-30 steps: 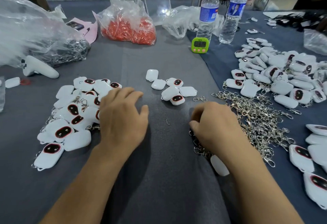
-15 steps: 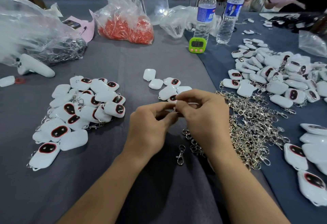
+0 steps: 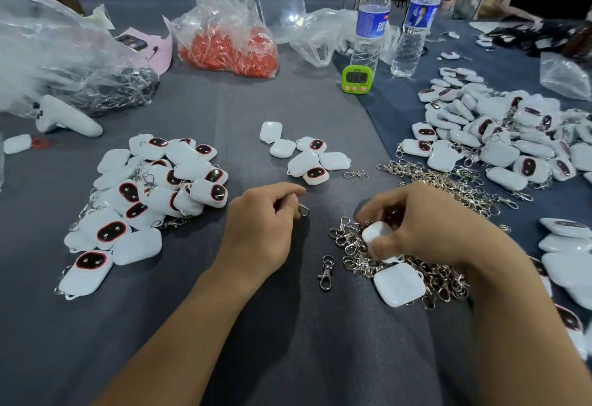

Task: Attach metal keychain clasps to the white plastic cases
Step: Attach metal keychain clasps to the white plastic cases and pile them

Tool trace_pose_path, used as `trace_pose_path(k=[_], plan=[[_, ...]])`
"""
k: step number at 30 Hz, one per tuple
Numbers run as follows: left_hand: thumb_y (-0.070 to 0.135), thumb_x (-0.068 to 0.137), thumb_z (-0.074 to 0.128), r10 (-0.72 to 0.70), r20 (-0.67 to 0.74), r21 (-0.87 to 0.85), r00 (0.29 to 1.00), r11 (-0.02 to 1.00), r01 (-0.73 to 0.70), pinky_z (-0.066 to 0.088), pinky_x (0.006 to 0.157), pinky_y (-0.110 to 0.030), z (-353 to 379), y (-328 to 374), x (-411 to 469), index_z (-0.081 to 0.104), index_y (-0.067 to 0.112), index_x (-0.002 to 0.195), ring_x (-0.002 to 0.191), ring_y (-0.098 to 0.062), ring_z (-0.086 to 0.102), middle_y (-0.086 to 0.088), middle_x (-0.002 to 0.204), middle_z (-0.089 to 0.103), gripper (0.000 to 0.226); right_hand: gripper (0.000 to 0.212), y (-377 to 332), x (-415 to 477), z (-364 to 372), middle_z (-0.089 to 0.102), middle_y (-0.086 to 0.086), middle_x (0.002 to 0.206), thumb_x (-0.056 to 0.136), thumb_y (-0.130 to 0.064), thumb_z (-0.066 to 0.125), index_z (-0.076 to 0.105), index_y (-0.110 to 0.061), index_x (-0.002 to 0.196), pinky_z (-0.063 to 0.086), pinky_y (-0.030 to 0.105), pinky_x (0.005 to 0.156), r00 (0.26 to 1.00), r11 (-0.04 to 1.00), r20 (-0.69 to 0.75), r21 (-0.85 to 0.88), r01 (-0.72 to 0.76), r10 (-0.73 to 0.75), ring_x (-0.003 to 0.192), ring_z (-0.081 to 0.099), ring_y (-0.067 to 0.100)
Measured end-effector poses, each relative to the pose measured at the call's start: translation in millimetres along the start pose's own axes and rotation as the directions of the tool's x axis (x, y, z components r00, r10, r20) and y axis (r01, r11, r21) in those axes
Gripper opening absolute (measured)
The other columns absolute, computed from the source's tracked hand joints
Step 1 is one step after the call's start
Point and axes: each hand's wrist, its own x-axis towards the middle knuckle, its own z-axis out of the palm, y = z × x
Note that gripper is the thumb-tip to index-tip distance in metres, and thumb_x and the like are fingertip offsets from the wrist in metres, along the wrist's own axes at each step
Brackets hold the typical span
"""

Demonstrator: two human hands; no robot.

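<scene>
My left hand (image 3: 262, 229) pinches a metal clasp (image 3: 303, 210) between curled fingers, just above the grey cloth. My right hand (image 3: 426, 226) grips a small white plastic case (image 3: 376, 234) over a heap of silver clasps (image 3: 358, 252). Another white case (image 3: 398, 284) lies on that heap below the hand. One loose clasp (image 3: 325, 272) lies on the cloth between my forearms. A few bare cases (image 3: 304, 155) sit in the middle beyond my hands. A pile of cases with clasps (image 3: 150, 191) lies to the left.
A larger pile of cases (image 3: 499, 139) and more clasps (image 3: 448, 184) spread on the right. At the back stand two water bottles (image 3: 371, 21), a green timer (image 3: 356, 79), a bag of red parts (image 3: 227, 40) and clear bags (image 3: 57, 63). A white handle-shaped device (image 3: 67, 117) lies at the left.
My hands, which met in the middle half a second ago, have parted. The right hand moved down to the clasp heap holding a case; the left stays with a clasp.
</scene>
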Motion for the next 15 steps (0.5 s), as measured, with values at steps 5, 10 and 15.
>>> trace_pose_path(k=[5, 10, 15], plan=[[0.015, 0.095, 0.065, -0.021, -0.058, -0.086, 0.998, 0.996, 0.016, 0.059, 0.077, -0.033, 3.5, -2.0, 1.1, 0.073, 0.024, 0.093, 0.070, -0.002, 0.070, 0.013, 0.070, 0.074, 0.013, 0.029, -8.1, 9.6, 17.6, 0.075, -0.005, 0.073, 0.070, -0.008, 0.086, 0.081, -0.033, 0.084, 0.060, 0.033, 0.057, 0.962, 0.923, -0.267, 0.354, 0.150, -0.054, 0.061, 0.071, 0.015], [0.017, 0.093, 0.065, 0.046, -0.036, -0.151, 0.998, 0.987, -0.050, 0.057, 0.073, -0.028, 3.6, 1.3, 0.0, 0.068, 0.028, 0.093, 0.072, -0.002, 0.071, 0.016, 0.073, 0.074, 0.012, 0.026, -35.0, 23.8, 45.4, 0.068, 0.001, 0.088, 0.081, -0.001, 0.078, 0.080, -0.021, 0.097, 0.054, 0.025, 0.061, 0.945, 0.622, -0.327, 0.743, 0.246, 0.016, 0.064, 0.061, 0.010], [0.008, 0.086, 0.072, 0.030, -0.014, -0.421, 0.999, 0.906, -0.033, 0.054, 0.068, -0.017, 1.6, 6.9, 1.8, 0.079, 0.034, 0.085, 0.069, -0.006, 0.072, 0.009, 0.076, 0.077, 0.026, 0.026, -42.5, 25.7, 56.8, 0.071, 0.010, 0.082, 0.089, 0.006, 0.062, 0.079, -0.010, 0.101, 0.051, 0.030, 0.066, 0.986, 0.579, -0.145, 0.798, 0.166, -0.083, 0.070, 0.061, 0.016]])
